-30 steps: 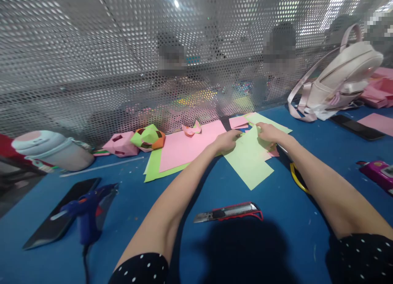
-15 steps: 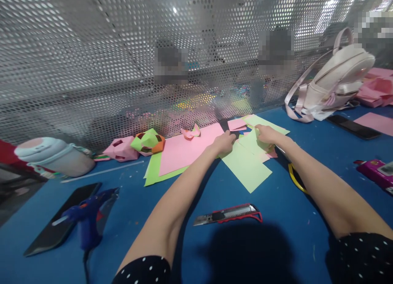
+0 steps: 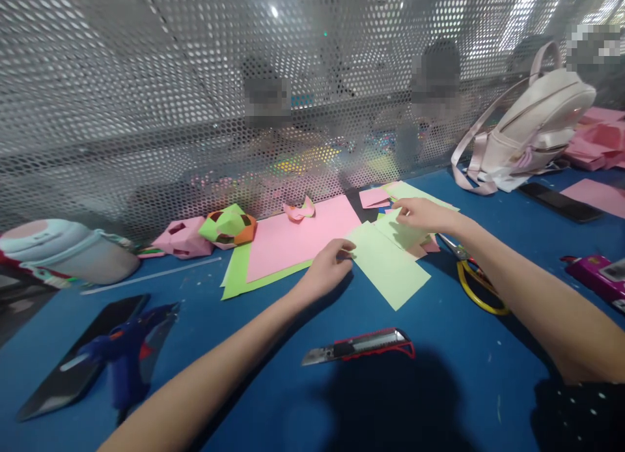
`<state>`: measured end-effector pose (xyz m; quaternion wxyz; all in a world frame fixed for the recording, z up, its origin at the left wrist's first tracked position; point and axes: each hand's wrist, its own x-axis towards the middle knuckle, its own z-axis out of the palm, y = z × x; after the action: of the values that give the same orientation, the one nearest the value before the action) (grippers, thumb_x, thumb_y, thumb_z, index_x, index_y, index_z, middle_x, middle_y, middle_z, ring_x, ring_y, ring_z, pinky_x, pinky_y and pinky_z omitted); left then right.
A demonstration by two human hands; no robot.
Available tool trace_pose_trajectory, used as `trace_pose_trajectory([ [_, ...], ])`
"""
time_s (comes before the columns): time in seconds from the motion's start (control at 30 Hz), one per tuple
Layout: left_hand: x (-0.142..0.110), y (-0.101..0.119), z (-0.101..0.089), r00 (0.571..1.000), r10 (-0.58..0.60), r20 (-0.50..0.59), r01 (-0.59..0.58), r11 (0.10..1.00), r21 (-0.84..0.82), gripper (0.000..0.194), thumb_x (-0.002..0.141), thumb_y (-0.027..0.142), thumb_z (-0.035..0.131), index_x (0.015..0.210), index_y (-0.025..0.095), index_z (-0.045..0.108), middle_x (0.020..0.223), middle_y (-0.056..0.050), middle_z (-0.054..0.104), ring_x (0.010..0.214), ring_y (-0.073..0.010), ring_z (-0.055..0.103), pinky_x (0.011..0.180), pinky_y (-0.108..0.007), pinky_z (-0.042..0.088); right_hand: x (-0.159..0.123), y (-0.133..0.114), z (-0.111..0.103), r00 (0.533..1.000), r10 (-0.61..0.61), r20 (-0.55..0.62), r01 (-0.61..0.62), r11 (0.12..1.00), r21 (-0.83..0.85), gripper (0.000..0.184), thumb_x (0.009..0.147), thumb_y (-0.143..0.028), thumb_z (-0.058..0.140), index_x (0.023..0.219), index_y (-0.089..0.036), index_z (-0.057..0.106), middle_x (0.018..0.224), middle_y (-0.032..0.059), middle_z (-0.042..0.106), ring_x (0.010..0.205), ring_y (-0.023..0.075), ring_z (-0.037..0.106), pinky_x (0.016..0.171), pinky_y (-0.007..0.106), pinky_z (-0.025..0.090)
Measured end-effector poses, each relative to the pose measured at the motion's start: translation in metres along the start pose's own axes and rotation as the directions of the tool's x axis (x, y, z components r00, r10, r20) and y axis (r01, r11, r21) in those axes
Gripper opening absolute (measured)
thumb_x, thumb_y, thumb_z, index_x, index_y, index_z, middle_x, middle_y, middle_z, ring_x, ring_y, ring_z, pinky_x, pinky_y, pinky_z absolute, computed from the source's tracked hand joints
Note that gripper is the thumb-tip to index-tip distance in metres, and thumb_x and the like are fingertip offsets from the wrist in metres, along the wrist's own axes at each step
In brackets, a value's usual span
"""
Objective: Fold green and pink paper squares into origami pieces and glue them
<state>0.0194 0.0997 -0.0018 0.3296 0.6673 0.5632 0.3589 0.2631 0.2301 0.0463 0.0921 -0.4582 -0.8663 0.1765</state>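
Note:
My left hand (image 3: 333, 267) has its fingers loosely curled and a gap at the thumb, beside the left edge of a light green paper sheet (image 3: 395, 279). Nothing shows between its fingers. Over the far end of that sheet, my right hand (image 3: 420, 214) pinches a smaller light green paper piece (image 3: 389, 228); its lower fingers are partly hidden. Pink paper scraps (image 3: 430, 245) stick out beneath it. Under my right forearm lie yellow-handled scissors (image 3: 471, 289). Nearer to me rests a red cutter knife (image 3: 364, 345) with its blade out.
Pink paper (image 3: 297, 243) lies over green paper (image 3: 234, 282). Folded paper shapes (image 3: 228, 227) stand by the perforated metal screen (image 3: 195, 113). At left are a blue glue gun (image 3: 122, 354), a dark phone (image 3: 63, 380) and a cup (image 3: 73, 250); at right, a backpack (image 3: 537, 126).
My left hand has drawn back toward me and left, off the papers' far end. My right hand has shifted slightly left with the light green piece, uncovering more of the scissors.

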Motion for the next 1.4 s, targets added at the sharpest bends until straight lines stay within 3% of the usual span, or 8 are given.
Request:
trace_pose_trajectory([
  [0.13, -0.035, 0.007, 0.006, 0.983, -0.185, 0.017, 0.181, 0.935, -0.304, 0.024, 0.075, 0.015, 0.054, 0.098, 0.017, 0.055, 0.107, -0.009, 0.057, 0.100, -0.0217, 0.061, 0.081, -0.037, 0.053, -0.036, -0.004, 0.011, 0.988, -0.028, 0.150, 0.002, 0.984, 0.176, 0.038, 0.089, -0.033, 0.046, 0.124, -0.018, 0.052, 0.099, 0.0075, 0.070, 0.068, 0.0157, 0.066, 0.061, 0.026, 0.051],
  [0.2, -0.042, 0.013, 0.009, 0.961, -0.272, 0.046, 0.263, 0.852, -0.452, 0.024, 0.073, 0.016, 0.058, 0.097, 0.017, 0.056, 0.109, -0.010, 0.057, 0.100, -0.0217, 0.062, 0.084, -0.038, 0.053, -0.054, 0.001, 0.020, 0.983, 0.022, 0.185, -0.083, 0.940, 0.331, 0.039, 0.086, -0.035, 0.053, 0.119, -0.016, 0.056, 0.097, 0.0098, 0.070, 0.069, 0.0174, 0.066, 0.062, 0.029, 0.052],
  [0.37, -0.045, 0.025, 0.017, 0.908, -0.400, 0.129, 0.375, 0.632, -0.679, 0.025, 0.068, 0.008, 0.065, 0.090, 0.017, 0.058, 0.106, -0.010, 0.058, 0.094, -0.0205, 0.064, 0.083, -0.037, 0.055, -0.083, -0.004, 0.045, 0.992, 0.089, 0.088, -0.121, 0.855, 0.505, 0.031, 0.084, -0.035, 0.055, 0.110, -0.019, 0.060, 0.106, 0.0113, 0.067, 0.091, 0.0222, 0.065, 0.070, 0.033, 0.055],
  [0.63, -0.027, 0.022, 0.009, 0.896, -0.439, 0.063, 0.329, 0.564, -0.757, 0.030, 0.068, -0.002, 0.061, 0.091, 0.016, 0.057, 0.099, -0.008, 0.058, 0.078, -0.0165, 0.066, 0.077, -0.037, 0.055, -0.092, -0.043, 0.060, 0.994, -0.059, 0.089, 0.003, 0.847, 0.532, 0.028, 0.077, -0.028, 0.064, 0.104, -0.023, 0.066, 0.110, 0.0066, 0.067, 0.104, 0.0230, 0.060, 0.096, 0.040, 0.044],
  [0.73, -0.010, 0.015, -0.002, 0.888, -0.459, -0.001, 0.279, 0.542, -0.792, 0.030, 0.069, -0.002, 0.057, 0.092, 0.016, 0.054, 0.090, -0.007, 0.061, 0.074, -0.0168, 0.066, 0.079, -0.038, 0.055, -0.093, -0.039, 0.064, 0.995, -0.041, 0.096, -0.019, 0.839, 0.544, 0.028, 0.077, -0.029, 0.062, 0.103, -0.022, 0.066, 0.106, 0.0061, 0.067, 0.096, 0.0214, 0.061, 0.088, 0.038, 0.046],
  [0.87, -0.002, 0.007, -0.009, 0.858, -0.513, 0.033, 0.314, 0.472, -0.824, 0.021, 0.071, 0.001, 0.055, 0.088, 0.013, 0.053, 0.081, -0.009, 0.063, 0.072, -0.0203, 0.067, 0.081, -0.042, 0.054, -0.095, -0.029, 0.072, 0.994, -0.004, 0.105, -0.061, 0.790, 0.611, 0.029, 0.079, -0.033, 0.059, 0.104, -0.020, 0.064, 0.098, 0.0058, 0.067, 0.082, 0.0173, 0.062, 0.074, 0.033, 0.049],
  [1.07, -0.008, 0.011, -0.002, 0.855, -0.518, 0.010, 0.271, 0.432, -0.860, 0.015, 0.075, 0.009, 0.056, 0.088, 0.016, 0.054, 0.086, -0.007, 0.064, 0.084, -0.0202, 0.066, 0.088, -0.046, 0.051, -0.096, -0.025, 0.076, 0.990, -0.004, 0.144, -0.102, 0.683, 0.723, 0.027, 0.082, -0.035, 0.059, 0.104, -0.020, 0.062, 0.081, 0.0024, 0.064, 0.068, 0.0137, 0.058, 0.066, 0.030, 0.048],
  [1.4, 0.020, 0.015, 0.021, 0.859, -0.509, -0.056, 0.210, 0.450, -0.868, 0.009, 0.077, 0.014, 0.054, 0.086, 0.017, 0.053, 0.081, -0.003, 0.060, 0.075, -0.0158, 0.062, 0.084, -0.046, 0.052, -0.095, -0.023, 0.076, 0.986, 0.027, 0.167, -0.148, 0.616, 0.774, 0.024, 0.080, -0.034, 0.062, 0.100, -0.020, 0.064, 0.077, 0.0002, 0.062, 0.068, 0.0125, 0.059, 0.068, 0.029, 0.049],
])
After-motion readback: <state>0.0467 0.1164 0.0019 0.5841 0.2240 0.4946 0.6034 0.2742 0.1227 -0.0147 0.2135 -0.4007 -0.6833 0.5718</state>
